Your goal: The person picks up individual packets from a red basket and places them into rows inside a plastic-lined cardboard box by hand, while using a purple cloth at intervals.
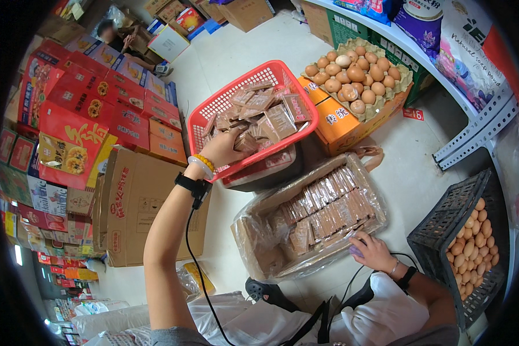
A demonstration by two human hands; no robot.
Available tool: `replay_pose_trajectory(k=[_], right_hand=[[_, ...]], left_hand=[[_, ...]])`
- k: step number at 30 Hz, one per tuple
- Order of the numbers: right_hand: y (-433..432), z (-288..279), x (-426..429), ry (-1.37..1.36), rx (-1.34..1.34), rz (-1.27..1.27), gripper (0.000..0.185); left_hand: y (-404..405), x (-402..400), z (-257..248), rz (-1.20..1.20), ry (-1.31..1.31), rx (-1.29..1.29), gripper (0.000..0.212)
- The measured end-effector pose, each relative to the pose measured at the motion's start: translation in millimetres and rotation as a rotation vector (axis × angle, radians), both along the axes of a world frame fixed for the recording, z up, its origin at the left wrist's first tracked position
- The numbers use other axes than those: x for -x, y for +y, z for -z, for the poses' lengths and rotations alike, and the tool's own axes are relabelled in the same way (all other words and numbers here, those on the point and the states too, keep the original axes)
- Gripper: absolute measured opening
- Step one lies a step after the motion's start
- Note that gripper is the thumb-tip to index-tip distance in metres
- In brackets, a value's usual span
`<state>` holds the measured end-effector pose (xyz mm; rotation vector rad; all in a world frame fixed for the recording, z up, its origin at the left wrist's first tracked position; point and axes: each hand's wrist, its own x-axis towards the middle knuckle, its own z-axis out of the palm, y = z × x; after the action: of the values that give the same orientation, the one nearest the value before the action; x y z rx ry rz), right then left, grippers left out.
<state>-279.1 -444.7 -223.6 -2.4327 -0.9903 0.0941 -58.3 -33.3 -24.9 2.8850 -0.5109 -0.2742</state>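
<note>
My left hand (pixel 225 147) reaches into a red plastic basket (pixel 300 86) heaped with flat brown packets in clear wrapping (pixel 259 104). Its fingers and thumb curl around a few packets at the near side, and the fingertips are partly hidden. Below the basket stands a cardboard carton (pixel 246 235) lined with clear plastic film. Two rows of upright brown packets (pixel 331 207) fill its right part; a few others lean at the left end of the rows. At the carton's near right rim is my right hand (pixel 374 253), with a small purple object (pixel 356 251) between thumb and fingers.
An egg tray (pixel 354 75) sits on an orange box (pixel 335 123). A black crate (pixel 450 216) of eggs stands at right, near a metal shelf (pixel 475 129). Stacked gift boxes (pixel 86 116) and a large cardboard box (pixel 147 207) are at left. A person (pixel 121 41) sits farther back.
</note>
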Motion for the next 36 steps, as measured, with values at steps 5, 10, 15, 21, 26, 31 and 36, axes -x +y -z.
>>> replay_pose_trajectory(k=[5,10,15,21,26,31,36], right_hand=[[1.3,-1.5,0.0,0.005,0.016,0.000,0.057],[2.6,-0.8,0.3,-0.022,0.014,0.001,0.056],[-1.1,-1.7,-0.6,-0.019,0.014,0.003,0.055],[1.6,-0.9,-0.5,-0.038,0.000,0.011,0.056],[1.6,-2.9,-0.3,-0.034,0.032,0.004,0.056],[-1.2,0.3,-1.0,-0.030,0.018,0.003,0.056],[0.7,-3.5,-0.3,0.003,0.020,-0.004,0.057]], left_hand=[[16.4,7.1,-4.9,-0.191,0.061,0.252,0.051],[46.8,7.2,5.7,-0.056,-0.238,0.040,0.062],[22.5,15.4,22.8,-0.152,-0.194,-0.360,0.076],[25.3,12.0,15.4,-0.119,-0.193,-0.404,0.061],[28.0,20.3,0.4,-0.247,-0.226,0.215,0.050],[7.4,38.6,1.3,-0.237,-0.417,0.892,0.069],[23.8,41.7,19.2,-0.134,-0.491,0.422,0.067]])
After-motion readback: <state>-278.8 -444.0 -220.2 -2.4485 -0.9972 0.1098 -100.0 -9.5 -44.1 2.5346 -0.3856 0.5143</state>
